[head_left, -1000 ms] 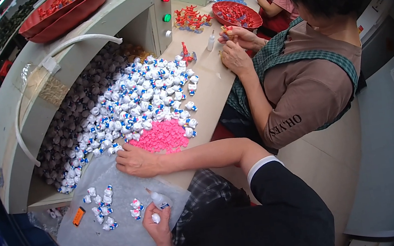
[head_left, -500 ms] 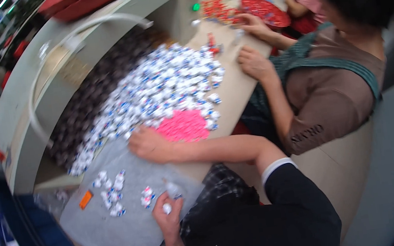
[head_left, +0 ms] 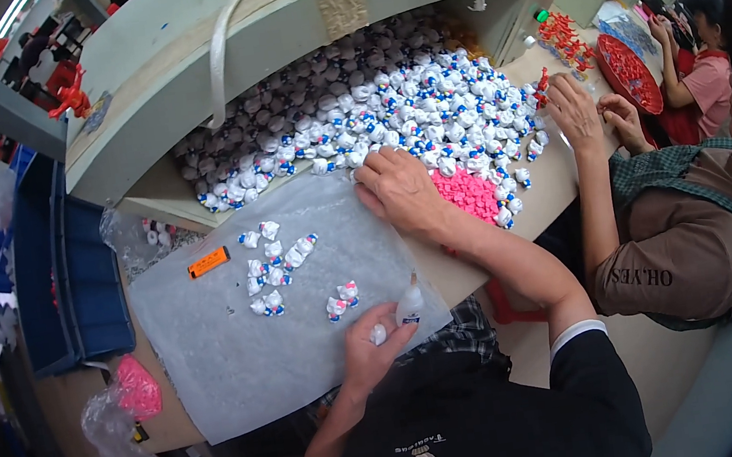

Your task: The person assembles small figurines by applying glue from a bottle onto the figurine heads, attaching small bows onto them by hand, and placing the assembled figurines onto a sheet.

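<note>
My left hand is closed near the front edge of the grey sheet. It has a small white figurine in it, and a small squeeze bottle with a thin nozzle is at its fingertips. My right hand rests with bent fingers at the near edge of a big pile of white and blue figurines; what its fingertips hold, if anything, is hidden. Several loose figurines lie on the sheet, and a few with pink parts are nearer my left hand.
Small pink pieces are heaped beside my right forearm. An orange box-like piece is on the sheet. Blue bins stand left, a shelf arches over the pile. A co-worker sits right, near a red tray.
The view has swung, so the scene appears shifted and sharper. My left hand still has the figurine and bottle; my right hand remains at the pile's edge.
</note>
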{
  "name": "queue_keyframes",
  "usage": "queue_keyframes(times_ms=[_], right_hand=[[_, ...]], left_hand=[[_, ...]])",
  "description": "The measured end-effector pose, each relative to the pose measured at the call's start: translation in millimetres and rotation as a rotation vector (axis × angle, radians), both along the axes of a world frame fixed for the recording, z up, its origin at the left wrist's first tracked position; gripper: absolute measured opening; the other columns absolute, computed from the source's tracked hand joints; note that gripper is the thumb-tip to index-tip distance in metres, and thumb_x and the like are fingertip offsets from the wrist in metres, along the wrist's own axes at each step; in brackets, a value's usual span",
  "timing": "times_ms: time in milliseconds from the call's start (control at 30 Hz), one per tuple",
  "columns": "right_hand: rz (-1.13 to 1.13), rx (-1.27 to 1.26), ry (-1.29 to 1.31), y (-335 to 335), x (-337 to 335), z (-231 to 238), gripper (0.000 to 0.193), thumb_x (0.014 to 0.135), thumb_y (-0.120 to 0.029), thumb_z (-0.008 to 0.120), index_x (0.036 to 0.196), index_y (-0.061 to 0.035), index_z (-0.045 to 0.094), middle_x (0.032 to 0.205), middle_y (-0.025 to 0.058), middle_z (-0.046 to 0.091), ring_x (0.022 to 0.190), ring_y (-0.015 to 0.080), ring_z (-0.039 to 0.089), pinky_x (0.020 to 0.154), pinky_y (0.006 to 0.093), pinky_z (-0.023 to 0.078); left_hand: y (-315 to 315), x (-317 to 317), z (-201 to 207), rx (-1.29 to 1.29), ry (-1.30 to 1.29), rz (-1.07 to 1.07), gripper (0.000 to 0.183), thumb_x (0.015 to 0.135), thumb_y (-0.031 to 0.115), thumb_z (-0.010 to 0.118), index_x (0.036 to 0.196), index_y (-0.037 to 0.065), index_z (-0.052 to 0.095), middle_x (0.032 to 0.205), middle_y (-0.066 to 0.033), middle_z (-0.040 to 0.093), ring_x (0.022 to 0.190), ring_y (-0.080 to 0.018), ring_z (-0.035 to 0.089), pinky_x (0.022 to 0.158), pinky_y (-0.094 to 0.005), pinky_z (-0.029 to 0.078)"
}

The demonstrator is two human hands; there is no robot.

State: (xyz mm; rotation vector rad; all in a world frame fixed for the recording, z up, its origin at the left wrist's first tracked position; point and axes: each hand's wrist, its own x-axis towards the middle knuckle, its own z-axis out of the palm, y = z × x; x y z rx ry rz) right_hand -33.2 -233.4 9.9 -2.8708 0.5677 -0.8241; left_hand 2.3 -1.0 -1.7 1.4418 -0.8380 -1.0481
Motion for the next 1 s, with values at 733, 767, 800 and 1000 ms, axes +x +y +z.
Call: queue_keyframes(times_ms=[733,767,800,1000], right_hand=[[-0.256,-0.273,0.144,-15,32,-16,0.021,0.080,-0.021,0.061,0.096,-0.0083,0.056,0.108,0.0097,0.052,0.110,0.0258,0.044,0.089,0.0423,0.034],[-0.218,-0.246,0.052,-15,31,-15,0.019,0.080,-0.022,0.061,0.093,-0.0080,0.057,0.105,0.0094,0.052,0.108,0.0255,0.045,0.088,0.0424,0.033],[-0.181,-0.219,-0.039,-15,30,-12,0.018,0.080,-0.022,0.061,0.091,-0.0077,0.058,0.102,0.0092,0.052,0.105,0.0251,0.045,0.088,0.0426,0.033],[-0.157,-0.205,-0.044,-5,48,-10,0.026,0.077,-0.033,0.066,0.078,-0.0071,0.062,0.086,0.0067,0.052,0.092,0.0232,0.047,0.085,0.0422,0.033]], left_hand=[[-1,-2,6,0.001,0.001,-0.011,0.027,0.075,0.005,0.072,0.098,-0.003,0.060,0.062,0.0044,0.050,0.062,-0.0022,0.046,0.058,-0.0194,0.038],[0,-2,3,-0.016,-0.018,-0.011,0.029,0.076,0.008,0.073,0.099,-0.003,0.061,0.062,0.0041,0.049,0.061,-0.0025,0.045,0.056,-0.0198,0.039],[0,-2,2,-0.034,-0.036,-0.012,0.031,0.077,0.012,0.074,0.101,-0.004,0.061,0.061,0.0039,0.049,0.060,-0.0028,0.045,0.054,-0.0203,0.039],[-1,-2,-2,-0.034,-0.025,-0.004,0.031,0.076,0.011,0.075,0.099,-0.003,0.061,0.062,0.0039,0.050,0.061,-0.0024,0.045,0.057,-0.0192,0.039]])
